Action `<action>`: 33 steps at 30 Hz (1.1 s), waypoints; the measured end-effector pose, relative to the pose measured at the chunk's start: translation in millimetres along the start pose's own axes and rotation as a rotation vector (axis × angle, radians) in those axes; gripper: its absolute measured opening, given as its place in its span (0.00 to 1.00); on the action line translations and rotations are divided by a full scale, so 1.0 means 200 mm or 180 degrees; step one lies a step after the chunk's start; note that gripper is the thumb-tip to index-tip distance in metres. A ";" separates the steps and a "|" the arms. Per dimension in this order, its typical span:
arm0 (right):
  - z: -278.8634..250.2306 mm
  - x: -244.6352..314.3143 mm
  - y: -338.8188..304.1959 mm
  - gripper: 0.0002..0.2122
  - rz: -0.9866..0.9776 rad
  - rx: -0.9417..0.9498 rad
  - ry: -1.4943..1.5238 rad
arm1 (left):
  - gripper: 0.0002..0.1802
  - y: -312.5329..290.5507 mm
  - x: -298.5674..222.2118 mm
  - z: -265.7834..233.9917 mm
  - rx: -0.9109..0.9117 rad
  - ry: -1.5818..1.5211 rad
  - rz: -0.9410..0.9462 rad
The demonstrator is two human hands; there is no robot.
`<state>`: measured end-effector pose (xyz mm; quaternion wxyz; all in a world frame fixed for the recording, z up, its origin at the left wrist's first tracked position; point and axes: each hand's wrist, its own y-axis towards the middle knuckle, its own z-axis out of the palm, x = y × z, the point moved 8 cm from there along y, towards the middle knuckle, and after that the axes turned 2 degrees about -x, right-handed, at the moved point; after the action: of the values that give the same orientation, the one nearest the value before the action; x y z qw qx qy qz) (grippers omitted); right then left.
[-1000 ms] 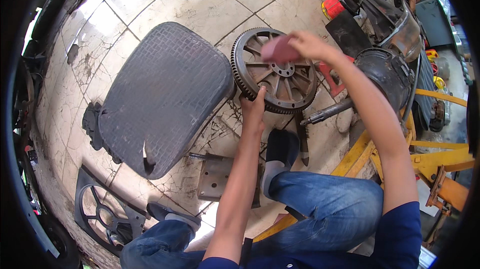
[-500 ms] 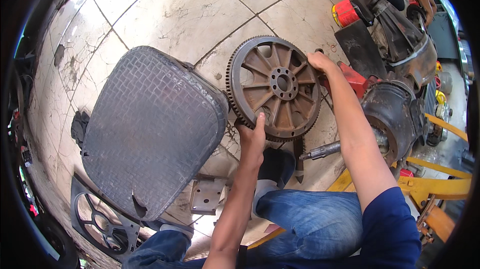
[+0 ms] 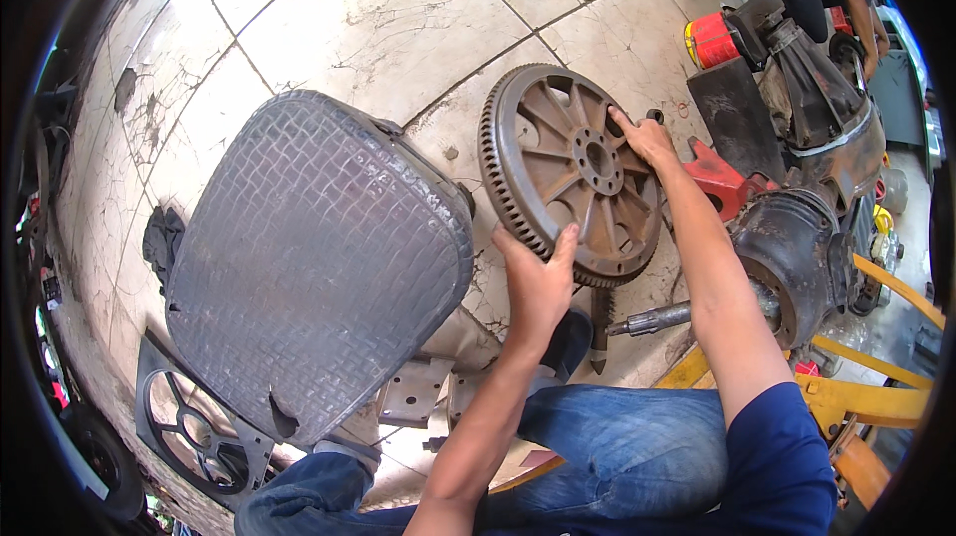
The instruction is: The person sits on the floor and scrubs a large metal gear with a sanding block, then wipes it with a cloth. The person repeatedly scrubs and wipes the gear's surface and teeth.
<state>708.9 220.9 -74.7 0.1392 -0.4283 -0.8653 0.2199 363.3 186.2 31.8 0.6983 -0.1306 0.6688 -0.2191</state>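
Both my hands grip a rusty flywheel (image 3: 588,207) with a toothed ring around its rim, spokes and a bolt-holed hub. My left hand (image 3: 538,272) holds the lower left rim, thumb lying on the face and fingers around the teeth. At the upper right edge, my right hand (image 3: 647,137) has its thumb on the face; its other fingers are mostly hidden behind the rim. The flywheel is tilted, its face turned to the right. Left of it stands a stool-like seat (image 3: 319,257) with a black, cracked, woven-pattern top.
Right of me lies a dark axle or gearbox assembly (image 3: 787,237) with a protruding splined shaft (image 3: 652,319). Near it are a red metal part (image 3: 722,182), a red can (image 3: 709,41) and a yellow frame (image 3: 856,397). A spoked plastic shroud (image 3: 194,426) lies lower left. Another person's arm (image 3: 862,23) shows at upper right.
The flywheel has shifted slightly right and turned, showing more of its toothed left edge. My left hand has moved right with it, and my right thumb now lies on the face.
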 end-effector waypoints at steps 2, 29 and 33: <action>-0.01 -0.05 0.01 0.52 0.0180 -0.0076 0.0062 | 0.42 0.01 -0.04 0.04 -0.0044 0.0030 -0.0012; -1.08 1.01 -1.19 0.36 -0.1895 -0.0675 0.1690 | 0.33 -0.72 -1.19 -0.91 -0.0776 -0.0100 0.1501; -0.99 1.27 -1.39 0.34 -0.2291 -0.0545 0.1120 | 0.34 -0.84 -1.17 -1.22 -0.1404 0.0008 0.1511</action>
<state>454.5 327.6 248.9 0.3170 -0.1393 -0.9381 0.0077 97.7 179.9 300.1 0.6840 -0.1189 0.7128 0.1000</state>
